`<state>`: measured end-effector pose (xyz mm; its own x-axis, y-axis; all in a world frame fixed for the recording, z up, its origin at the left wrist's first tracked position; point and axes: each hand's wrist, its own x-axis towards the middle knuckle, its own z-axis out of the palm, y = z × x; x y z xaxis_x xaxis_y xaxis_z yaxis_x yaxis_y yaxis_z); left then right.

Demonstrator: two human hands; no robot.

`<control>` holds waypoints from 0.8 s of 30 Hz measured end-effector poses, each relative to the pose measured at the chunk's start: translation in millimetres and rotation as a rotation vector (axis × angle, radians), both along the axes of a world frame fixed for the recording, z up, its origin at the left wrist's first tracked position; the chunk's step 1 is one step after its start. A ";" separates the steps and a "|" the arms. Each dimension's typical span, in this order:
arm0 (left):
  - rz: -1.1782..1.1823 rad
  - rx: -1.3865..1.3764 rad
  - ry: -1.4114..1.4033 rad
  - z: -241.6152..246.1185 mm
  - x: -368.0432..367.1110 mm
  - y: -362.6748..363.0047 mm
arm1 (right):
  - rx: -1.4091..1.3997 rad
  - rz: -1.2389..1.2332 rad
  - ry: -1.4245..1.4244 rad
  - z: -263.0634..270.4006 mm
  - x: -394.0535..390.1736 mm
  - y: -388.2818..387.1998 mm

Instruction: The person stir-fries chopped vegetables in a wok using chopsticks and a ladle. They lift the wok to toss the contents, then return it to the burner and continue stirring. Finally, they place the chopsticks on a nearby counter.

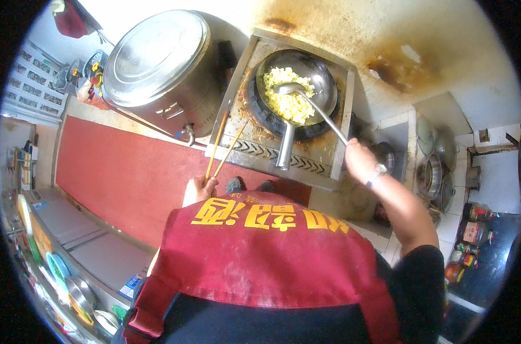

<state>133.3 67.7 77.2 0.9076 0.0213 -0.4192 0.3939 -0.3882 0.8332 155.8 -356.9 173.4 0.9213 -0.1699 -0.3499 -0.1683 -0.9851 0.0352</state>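
Note:
Pale yellow pieces of food, which look like scrambled egg [288, 105], lie in a dark wok [323, 81] on the stove [260, 148]. The wok's metal handle [287, 146] points towards me, and neither hand is on it. My right hand [360, 161] grips the long handle of a metal ladle [327, 118], whose bowl rests among the food. In my left hand [199, 189] is a pair of long wooden chopsticks [218, 148], their tips slightly apart over the stove's left front corner. Nothing is held between the tips.
Left of the stove stands a large lidded steel drum [157, 58] with a tap [191, 133]. A red mat [110, 172] covers the floor at left. Steel basins [429, 176] and seasoning jars [475, 232] are at right. A long counter [80, 241] with bowls runs along the lower left.

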 end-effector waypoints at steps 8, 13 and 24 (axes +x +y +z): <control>-0.040 0.001 0.078 11.9 -1.4 3.6 | 0.819 -0.683 0.427 67.3 -7.4 -50.5; 0.081 0.021 0.018 -3.1 -7.9 5.3 | 0.758 -0.795 0.533 91.0 -27.7 -7.4; 0.008 0.044 0.187 18.3 4.3 9.4 | 0.205 -0.161 0.364 43.9 21.8 36.3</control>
